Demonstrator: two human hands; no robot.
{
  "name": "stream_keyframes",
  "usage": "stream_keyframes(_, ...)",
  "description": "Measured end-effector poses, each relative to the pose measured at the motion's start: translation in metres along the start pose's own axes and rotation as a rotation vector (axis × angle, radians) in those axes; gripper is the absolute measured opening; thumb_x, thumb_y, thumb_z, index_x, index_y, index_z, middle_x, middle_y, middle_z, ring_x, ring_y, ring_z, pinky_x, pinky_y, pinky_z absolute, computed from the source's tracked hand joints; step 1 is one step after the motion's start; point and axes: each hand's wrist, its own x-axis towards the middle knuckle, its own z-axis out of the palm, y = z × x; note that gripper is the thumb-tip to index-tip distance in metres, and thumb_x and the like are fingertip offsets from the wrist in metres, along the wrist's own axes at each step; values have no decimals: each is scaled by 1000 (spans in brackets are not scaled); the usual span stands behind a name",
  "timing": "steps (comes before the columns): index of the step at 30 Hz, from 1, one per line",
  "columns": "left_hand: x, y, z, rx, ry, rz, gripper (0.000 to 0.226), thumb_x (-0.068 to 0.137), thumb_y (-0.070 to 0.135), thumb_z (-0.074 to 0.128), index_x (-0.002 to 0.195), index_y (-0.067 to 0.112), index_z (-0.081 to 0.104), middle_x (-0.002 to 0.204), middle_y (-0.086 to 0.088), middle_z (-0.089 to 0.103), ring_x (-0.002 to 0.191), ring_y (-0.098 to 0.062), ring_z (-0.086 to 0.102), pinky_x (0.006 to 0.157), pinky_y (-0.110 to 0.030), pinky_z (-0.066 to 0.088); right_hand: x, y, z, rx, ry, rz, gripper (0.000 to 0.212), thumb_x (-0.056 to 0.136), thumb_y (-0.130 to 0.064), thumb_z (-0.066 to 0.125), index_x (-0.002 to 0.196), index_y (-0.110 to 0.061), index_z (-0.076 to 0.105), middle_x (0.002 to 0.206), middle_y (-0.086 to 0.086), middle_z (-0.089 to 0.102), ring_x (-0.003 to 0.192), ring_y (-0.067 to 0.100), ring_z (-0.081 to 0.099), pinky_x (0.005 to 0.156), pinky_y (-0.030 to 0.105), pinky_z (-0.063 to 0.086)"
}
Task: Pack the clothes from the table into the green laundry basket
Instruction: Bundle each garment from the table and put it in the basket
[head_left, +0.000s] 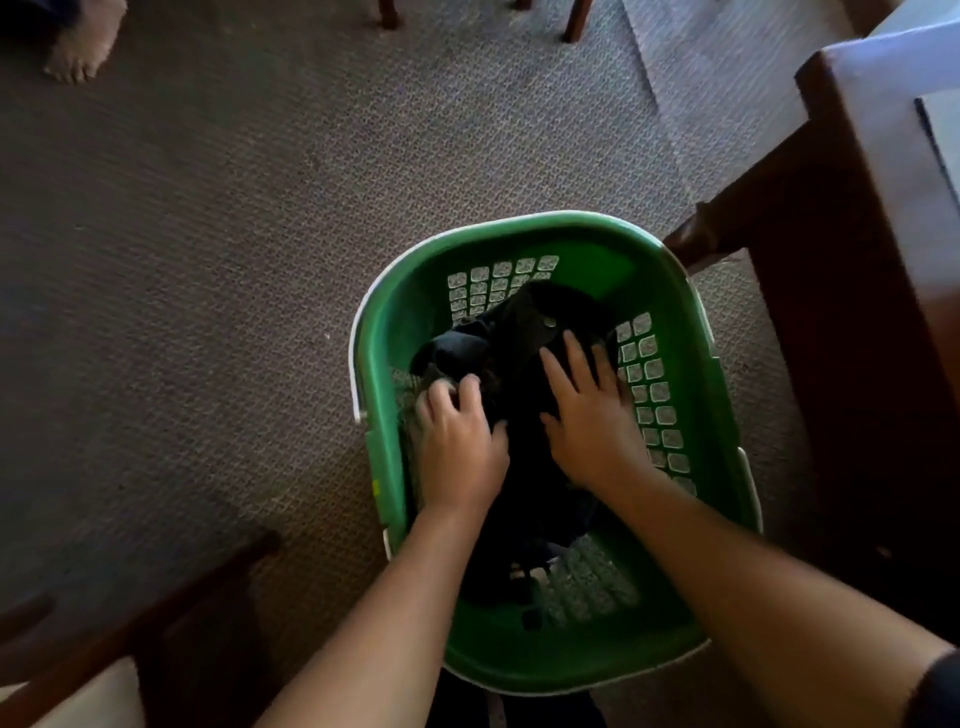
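Left hand (460, 447) grips, right hand (592, 421) flat on indistinct dark clothes (519, 358) in green basket (395, 332).

I'm looking down into a home, probably a dining room: grey woven carpet (234, 260), a dark wooden table (857, 260), chair legs (576, 21), and a green laundry basket (665, 644).

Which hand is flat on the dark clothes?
The right hand lies flat, fingers spread, on the dark clothes in the green basket. The left hand has curled fingers bunching fabric instead.
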Motion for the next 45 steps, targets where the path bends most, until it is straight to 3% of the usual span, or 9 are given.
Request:
stream_keyframes(3, 28, 1, 25, 158, -185, 96, 113, 78, 46, 78, 162, 26, 4, 167, -19, 3, 154, -45, 2, 116, -68, 21, 33, 3, 18, -147, -148, 28, 99, 86, -35, 68, 157, -32, -1, 164, 5, -26, 151, 37, -21, 116, 70, 11)
stream_keyframes(5, 51, -3, 49, 176, -311, 120, 129, 79, 46, 80, 158, 30, -21, 167, -15, -24, 153, -43, -20, 118, -72, 10, 49, 6, 34, -246, -234, 52, 102, 86, -44, 69, 157, -35, -4, 161, 7, -34, 147, 38, -30, 115, 72, 3)
stream_keyframes(7, 70, -7, 75, 177, -387, 107, 133, 79, 45, 81, 156, 32, -27, 164, -10, -34, 151, -41, -29, 119, -70, 8, 60, 12, 52, -285, -245, 37, 97, 89, -43, 66, 157, -34, -2, 161, 8, -34, 147, 38, -31, 115, 72, 2)
stream_keyframes(15, 86, -36, 173, 150, -430, 60, 108, 90, 41, 69, 157, 43, -16, 167, 3, -28, 155, -42, -12, 119, -66, 17, 103, 40, 141, -250, -324, -20, 97, 90, -31, 68, 159, -26, 0, 167, 7, -15, 153, 36, -13, 119, 64, 14)
stream_keyframes(27, 121, -37, 236, 130, -545, -20, 111, 91, 29, 71, 159, 41, -15, 167, 6, -29, 156, -37, -15, 122, -62, 16, 140, 58, 202, -271, -285, -16, 94, 95, -28, 62, 159, -25, -7, 167, 5, -14, 154, 33, -11, 119, 63, 14)
stream_keyframes(33, 67, -28, 194, 136, -356, -11, 112, 87, 33, 72, 158, 38, -15, 170, -5, -21, 155, -38, -17, 120, -68, 8, 90, 52, 183, -224, -167, -73, 86, 98, -29, 52, 159, -23, -9, 168, 10, -13, 153, 36, -14, 120, 66, 3)
stream_keyframes(37, -4, -27, 182, 66, -199, 30, 90, 96, 49, 55, 164, 25, 0, 171, -13, -9, 157, -35, -11, 123, -63, 6, 33, 51, 184, -105, -183, -77, 68, 105, -42, 33, 160, -21, -1, 168, 6, -13, 153, 30, -19, 121, 62, 3)
stream_keyframes(39, -35, -24, 185, 70, -268, 43, 83, 100, 48, 49, 164, 18, 6, 171, -14, -6, 157, -34, -11, 124, -62, 9, 4, 49, 191, -119, -291, -97, 66, 105, -47, 29, 160, -20, 4, 169, 3, -10, 152, 29, -21, 122, 59, 2)
stream_keyframes(45, -42, -27, 212, 231, -789, 3, 69, 105, 29, 37, 164, 17, 4, 172, -4, -1, 156, -33, -17, 124, -61, -4, -14, 53, 214, -169, -482, -82, 78, 102, -31, 43, 159, -21, -9, 166, 1, -22, 152, 31, -22, 123, 57, 2)
